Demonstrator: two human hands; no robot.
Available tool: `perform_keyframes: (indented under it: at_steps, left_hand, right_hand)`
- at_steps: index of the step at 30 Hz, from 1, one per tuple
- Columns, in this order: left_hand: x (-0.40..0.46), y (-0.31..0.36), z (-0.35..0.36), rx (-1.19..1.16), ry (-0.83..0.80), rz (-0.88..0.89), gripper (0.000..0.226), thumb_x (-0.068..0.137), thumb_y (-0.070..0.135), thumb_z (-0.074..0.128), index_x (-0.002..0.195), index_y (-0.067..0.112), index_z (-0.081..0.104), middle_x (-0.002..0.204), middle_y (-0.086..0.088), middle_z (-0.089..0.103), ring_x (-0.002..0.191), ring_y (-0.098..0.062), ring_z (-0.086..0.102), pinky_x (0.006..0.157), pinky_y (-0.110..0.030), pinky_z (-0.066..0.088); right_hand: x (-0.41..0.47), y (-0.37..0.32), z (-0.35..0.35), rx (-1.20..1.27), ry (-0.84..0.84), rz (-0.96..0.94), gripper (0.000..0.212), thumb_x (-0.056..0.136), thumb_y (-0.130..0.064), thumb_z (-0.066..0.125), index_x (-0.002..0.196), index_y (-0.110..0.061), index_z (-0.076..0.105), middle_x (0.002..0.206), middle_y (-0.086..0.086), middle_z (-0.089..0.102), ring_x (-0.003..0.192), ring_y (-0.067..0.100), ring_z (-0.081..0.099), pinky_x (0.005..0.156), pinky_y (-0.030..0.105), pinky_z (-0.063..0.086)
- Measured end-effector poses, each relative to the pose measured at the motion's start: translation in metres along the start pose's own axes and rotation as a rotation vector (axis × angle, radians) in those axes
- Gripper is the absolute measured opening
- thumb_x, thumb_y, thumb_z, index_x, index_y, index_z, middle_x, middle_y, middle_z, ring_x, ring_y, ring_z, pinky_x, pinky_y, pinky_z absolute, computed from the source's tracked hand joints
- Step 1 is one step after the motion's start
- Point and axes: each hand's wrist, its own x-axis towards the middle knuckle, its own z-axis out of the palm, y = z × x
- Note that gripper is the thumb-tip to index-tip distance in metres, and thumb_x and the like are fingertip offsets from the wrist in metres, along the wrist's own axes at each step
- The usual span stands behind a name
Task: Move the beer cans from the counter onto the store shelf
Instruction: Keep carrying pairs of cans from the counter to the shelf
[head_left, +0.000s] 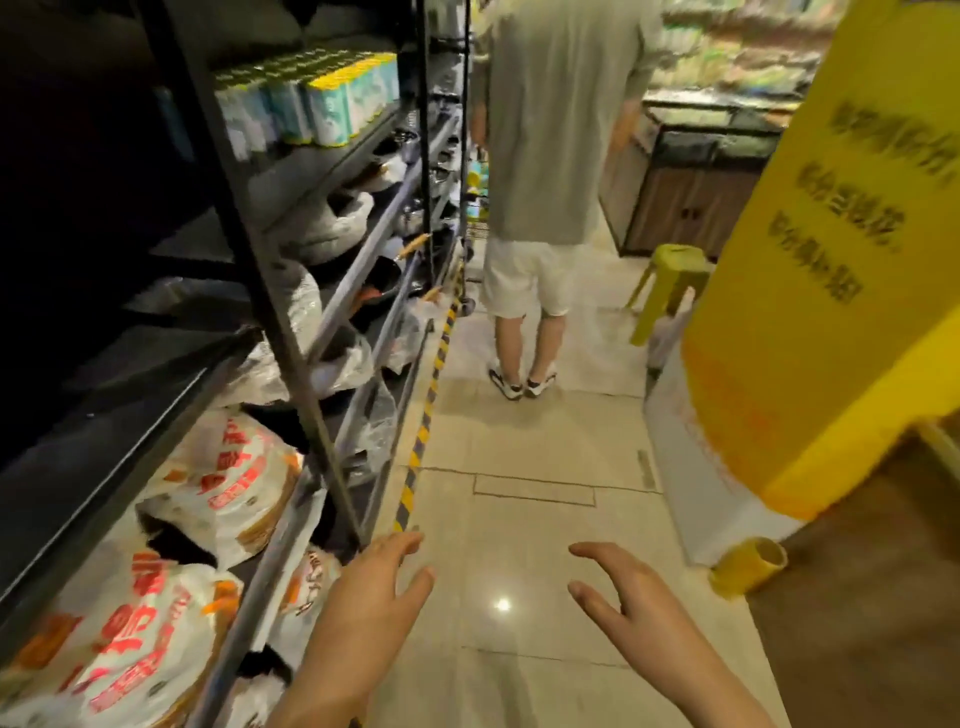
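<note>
My left hand (371, 587) and my right hand (621, 592) are both held out low over the aisle floor, fingers apart, holding nothing. A black metal store shelf (291, 332) runs along the left. Packs of cans with green, white and yellow wrapping (332, 101) stand on an upper level of it, well ahead of and above my hands. No counter is visible.
A person in a grey shirt and white shorts (550, 156) stands in the aisle ahead, back turned. A yellow pillar (826, 260) stands to the right, with a green stool (670, 280) and a yellow tape roll (750, 566) nearby. Plastic-bagged goods (218, 483) fill the lower shelves.
</note>
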Motion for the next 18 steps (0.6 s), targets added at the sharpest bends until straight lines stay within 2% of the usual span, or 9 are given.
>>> perform_keyframes:
  at_steps: [2,4,5,8,9,13,15,18]
  left_hand:
    - [-0.002,0.040,0.044,-0.008,-0.095,0.089,0.039,0.092,0.033,0.055,0.130,0.025,0.050,0.123,0.014,0.055,0.109,0.001,0.049,0.090,-0.016,0.037]
    - [-0.006,0.073,0.081,-0.030,-0.180,0.151,0.038,0.090,0.031,0.057,0.127,0.024,0.053,0.120,0.012,0.057,0.111,-0.003,0.052,0.093,-0.019,0.039]
    - [-0.010,0.098,0.108,-0.038,-0.230,0.195,0.037,0.089,0.030,0.058,0.125,0.024,0.055,0.118,0.012,0.058,0.112,-0.004,0.054,0.095,-0.021,0.040]
    - [-0.036,0.170,0.183,-0.068,-0.372,0.340,0.031,0.089,0.029,0.059,0.120,0.026,0.058,0.114,0.013,0.059,0.109,-0.004,0.055,0.092,-0.020,0.040]
    - [-0.047,0.194,0.206,-0.073,-0.430,0.392,0.031,0.090,0.030,0.058,0.121,0.026,0.057,0.115,0.013,0.059,0.109,-0.003,0.054,0.093,-0.019,0.039]
    - [-0.090,0.271,0.287,-0.059,-0.640,0.515,0.033,0.091,0.033,0.055,0.124,0.028,0.054,0.121,0.014,0.056,0.111,-0.002,0.051,0.098,-0.021,0.039]
    - [-0.107,0.299,0.318,-0.044,-0.720,0.578,0.033,0.092,0.033,0.055,0.124,0.030,0.054,0.119,0.018,0.054,0.109,0.000,0.049,0.094,-0.017,0.036]
    - [-0.118,0.330,0.350,-0.026,-0.807,0.612,0.032,0.092,0.031,0.055,0.124,0.032,0.053,0.118,0.018,0.054,0.109,0.001,0.049,0.094,-0.016,0.036]
  right_hand:
    - [-0.043,0.040,-0.028,0.020,0.047,0.112,0.036,0.095,-0.044,0.046,0.131,-0.038,0.042,0.125,-0.029,0.041,0.093,-0.010,0.044,0.080,0.003,0.033]
    - [-0.081,0.075,-0.051,0.026,0.092,0.212,0.036,0.095,-0.045,0.045,0.130,-0.039,0.041,0.124,-0.031,0.040,0.082,-0.016,0.042,0.080,-0.001,0.032]
    - [-0.109,0.100,-0.065,0.034,0.143,0.280,0.036,0.095,-0.045,0.045,0.130,-0.040,0.042,0.124,-0.032,0.040,0.083,-0.017,0.042,0.081,0.000,0.031]
    - [-0.192,0.163,-0.101,0.110,0.300,0.492,0.033,0.093,-0.047,0.047,0.126,-0.042,0.044,0.122,-0.030,0.043,0.107,-0.010,0.043,0.086,0.008,0.033]
    - [-0.219,0.180,-0.110,0.133,0.350,0.563,0.032,0.093,-0.047,0.048,0.124,-0.042,0.044,0.121,-0.030,0.045,0.109,-0.007,0.044,0.085,0.009,0.035]
    - [-0.308,0.229,-0.132,0.200,0.528,0.776,0.030,0.089,-0.050,0.050,0.118,-0.044,0.047,0.123,-0.023,0.052,0.107,0.002,0.052,0.088,0.019,0.042]
    - [-0.337,0.246,-0.137,0.238,0.574,0.854,0.026,0.092,-0.045,0.051,0.118,-0.043,0.047,0.124,-0.023,0.050,0.109,-0.002,0.047,0.087,0.016,0.039]
    - [-0.357,0.268,-0.148,0.262,0.614,0.920,0.026,0.093,-0.041,0.051,0.118,-0.041,0.049,0.121,-0.024,0.051,0.101,-0.003,0.049,0.081,0.011,0.035]
